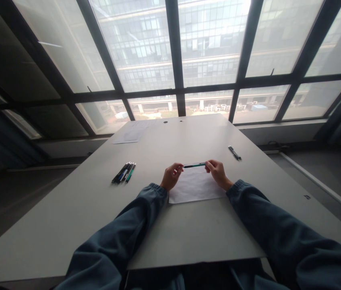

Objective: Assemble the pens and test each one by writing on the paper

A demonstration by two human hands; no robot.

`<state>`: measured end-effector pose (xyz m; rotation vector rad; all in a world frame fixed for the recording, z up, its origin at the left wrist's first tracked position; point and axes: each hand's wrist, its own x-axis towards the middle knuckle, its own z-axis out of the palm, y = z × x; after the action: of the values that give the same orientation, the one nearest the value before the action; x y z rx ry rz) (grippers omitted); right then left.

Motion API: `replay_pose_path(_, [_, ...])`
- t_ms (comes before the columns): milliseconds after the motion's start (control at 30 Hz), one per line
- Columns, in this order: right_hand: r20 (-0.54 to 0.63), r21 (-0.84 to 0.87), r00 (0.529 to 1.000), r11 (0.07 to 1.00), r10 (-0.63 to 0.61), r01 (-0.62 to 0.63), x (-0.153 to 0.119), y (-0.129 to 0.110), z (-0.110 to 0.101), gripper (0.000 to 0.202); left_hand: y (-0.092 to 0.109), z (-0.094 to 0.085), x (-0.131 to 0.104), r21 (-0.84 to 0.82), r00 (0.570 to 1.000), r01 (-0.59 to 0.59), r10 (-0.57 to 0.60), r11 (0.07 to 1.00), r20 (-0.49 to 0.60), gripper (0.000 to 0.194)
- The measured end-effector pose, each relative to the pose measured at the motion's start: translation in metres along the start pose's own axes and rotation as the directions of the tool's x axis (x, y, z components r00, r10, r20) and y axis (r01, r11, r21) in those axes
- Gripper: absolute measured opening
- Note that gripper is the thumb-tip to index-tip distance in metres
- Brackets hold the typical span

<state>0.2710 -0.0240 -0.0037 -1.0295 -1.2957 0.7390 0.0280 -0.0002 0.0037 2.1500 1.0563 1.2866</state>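
A green and black pen (195, 165) is held level between my two hands, above a white sheet of paper (196, 187). My left hand (172, 176) pinches its dark, pointed end. At the other end, the fingers of my right hand (216, 172) are closed on the barrel. The paper lies flat on the white table, its far part behind the pen and hands. To the left, several pens (124, 173) lie side by side in a bunch, one of them green. Beyond my right hand rests a small group of dark pens (234, 153).
The white table (82, 217) runs toward large windows (143, 44). Printed papers (129, 135) lie at its far left. Two small dark round spots (165, 122) show near the far edge, and a small dark mark (307, 197) sits on the right side.
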Motion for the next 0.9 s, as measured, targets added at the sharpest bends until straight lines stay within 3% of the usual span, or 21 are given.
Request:
replay_pose_path(433, [-0.069, 0.027, 0.997, 0.999, 0.028, -0.026, 0.0018, 0.0032, -0.0009, 0.033, -0.0045, 0.0003, 0.0018, -0.032, 0.993, -0.116, 0.115, 0.993, -0.025, 0.023])
replay_pose_path(900, [-0.096, 0.026, 0.994, 0.999, 0.044, -0.041, 0.0027, 0.0053, -0.0018, 0.034, -0.001, -0.0048, 0.0028, 0.111, 0.989, -0.047, 0.062, 0.993, -0.134, 0.023])
